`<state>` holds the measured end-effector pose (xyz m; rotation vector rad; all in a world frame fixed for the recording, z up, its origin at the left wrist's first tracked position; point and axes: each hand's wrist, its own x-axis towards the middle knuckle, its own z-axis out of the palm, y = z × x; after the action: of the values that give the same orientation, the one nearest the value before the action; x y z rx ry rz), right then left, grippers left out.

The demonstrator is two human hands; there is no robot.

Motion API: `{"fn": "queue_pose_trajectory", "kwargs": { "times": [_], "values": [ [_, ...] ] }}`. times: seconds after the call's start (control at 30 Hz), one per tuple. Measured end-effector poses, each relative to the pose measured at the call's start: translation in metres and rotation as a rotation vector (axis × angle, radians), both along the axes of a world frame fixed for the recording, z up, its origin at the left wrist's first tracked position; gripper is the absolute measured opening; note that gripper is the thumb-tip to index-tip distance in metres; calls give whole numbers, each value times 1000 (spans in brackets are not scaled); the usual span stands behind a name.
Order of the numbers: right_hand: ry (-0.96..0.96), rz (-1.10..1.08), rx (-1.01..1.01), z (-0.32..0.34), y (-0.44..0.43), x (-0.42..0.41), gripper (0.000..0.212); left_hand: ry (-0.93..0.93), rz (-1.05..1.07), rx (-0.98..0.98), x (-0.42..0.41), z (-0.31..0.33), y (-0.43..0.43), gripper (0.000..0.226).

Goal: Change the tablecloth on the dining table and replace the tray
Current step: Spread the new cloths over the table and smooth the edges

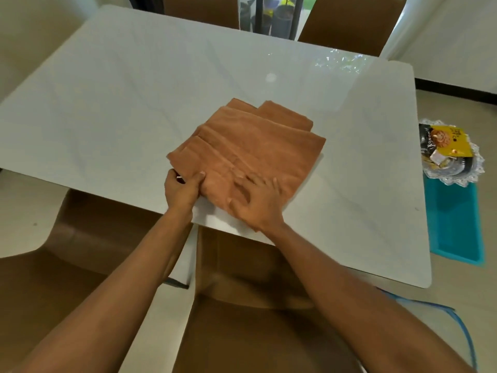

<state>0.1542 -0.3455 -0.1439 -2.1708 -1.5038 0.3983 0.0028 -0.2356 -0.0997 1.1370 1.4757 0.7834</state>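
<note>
A folded brown tablecloth (pixel 255 144) lies on the bare white dining table (pixel 134 90), near its front edge. My left hand (pixel 181 191) pinches the cloth's near left corner, thumb on top. My right hand (pixel 256 201) rests on the near edge of the cloth with fingers curled into the fabric. A silver tray (pixel 454 173) with scalloped rim, holding a yellow-and-black snack packet and small items, sits off the table's right side on a teal surface.
Brown chairs (pixel 250 278) stand tucked at the near side, and two more at the far side (pixel 352 25). The teal surface (pixel 454 224) lies to the right of the table. A blue cord (pixel 441 308) shows at the lower right. Cream floor surrounds the table.
</note>
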Motion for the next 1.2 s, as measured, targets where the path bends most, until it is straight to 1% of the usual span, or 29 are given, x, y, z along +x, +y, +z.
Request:
{"fn": "queue_pose_trajectory", "kwargs": {
  "times": [0.07,0.13,0.17,0.23,0.33,0.4,0.43,0.53,0.6,0.63,0.67,0.7,0.73,0.77,0.8,0.83,0.87,0.9,0.93,0.97,1.0,1.03,1.07,1.1,1.13,1.17,1.2],
  "values": [
    [-2,53,-23,-6,-16,-11,79,1,-39,42,3,9,-4,36],
    [83,100,-34,-9,-22,-12,90,-16,-75,105,10,20,-10,30],
    [141,119,-40,-7,-23,-10,93,-25,-93,138,16,27,-13,27],
    [363,94,-23,4,-22,1,95,-46,-139,199,34,40,-22,26],
    [751,-29,6,35,-28,21,78,-62,-269,325,68,58,-43,38],
    [1007,-149,74,50,-42,41,70,-62,-398,426,91,73,-65,32],
    [1135,-197,132,55,-48,48,69,-79,-462,479,100,79,-76,28],
    [1479,-460,368,70,-77,76,63,-125,-679,614,130,86,-109,15],
    [1627,-643,586,74,-103,95,46,-85,-890,724,146,79,-125,15],
    [1678,-691,689,77,-116,102,38,-54,-1006,789,152,73,-132,20],
    [1673,-738,758,76,-131,109,31,-22,-1119,872,158,66,-141,27],
    [1627,-761,768,78,-141,112,21,11,-1228,947,160,59,-149,28],
    [1537,-840,726,74,-154,115,15,42,-1339,988,162,54,-160,22],
    [1393,-907,670,68,-166,116,14,57,-1430,994,160,44,-168,13],
    [1226,-990,642,55,-179,118,13,65,-1486,968,157,35,-174,13],
    [1093,-1075,625,48,-193,119,18,66,-1492,921,151,26,-176,21],
    [1004,-1179,614,40,-205,119,27,56,-1439,877,145,18,-174,29],
    [928,-1284,596,29,-220,122,33,30,-1342,856,140,9,-168,32],
    [806,-1327,582,25,-228,123,32,45,-1232,848,133,2,-159,31],
    [646,-1292,556,28,-231,119,26,107,-1143,848,127,-3,-147,30],
    [504,-1203,531,29,-231,115,22,192,-1091,849,120,-9,-130,32],
    [428,-1079,518,33,-225,111,23,303,-1083,844,116,-15,-112,39],
    [409,-943,502,36,-217,110,29,430,-1102,813,113,-22,-95,49],
    [400,-810,435,41,-204,111,31,571,-1129,758,108,-26,-79,59],
    [314,-709,311,40,-192,116,28,708,-1150,684,104,-32,-65,67],
    [176,-607,137,37,-179,122,31,819,-1162,611,101,-38,-54,73],
    [54,-514,-24,33,-168,130,43,898,-1174,554,100,-43,-47,78]
  ]
}}
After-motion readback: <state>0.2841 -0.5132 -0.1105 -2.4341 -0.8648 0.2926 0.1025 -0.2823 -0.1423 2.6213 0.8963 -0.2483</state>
